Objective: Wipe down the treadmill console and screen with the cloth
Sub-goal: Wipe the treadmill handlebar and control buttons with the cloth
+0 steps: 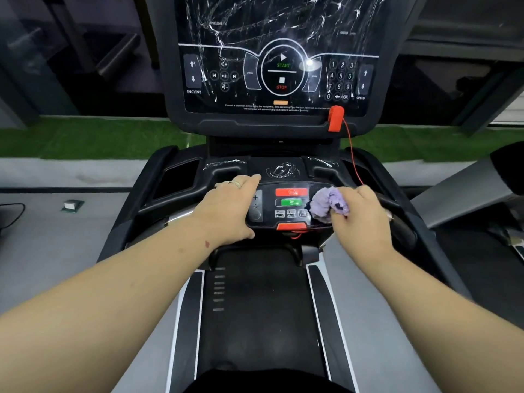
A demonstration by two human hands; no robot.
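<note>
With the right hand (361, 215) bunched around the fluffy lilac cloth (329, 204) on the small black handlebar control panel (289, 205) and the left hand (229, 208) resting flat beside it, a hard wipe could press its red and green buttons or snag the thin red safety cord (353, 154).

The screen (279, 52) carries white "INCLINE" at its top left and again at lower left under two arrows, and "SPEED" at upper right and lower right. In the centre ring stand green "START" and red "STOP". A keypad (340, 79) on the right shows 1 to 9, 0 and "OK". Fine print along the bottom edge begins "Consult a physician before"; the rest is blurred. The lower panel (289, 205) bears "+" and "−" keys; its small key labels are illegible.
</note>
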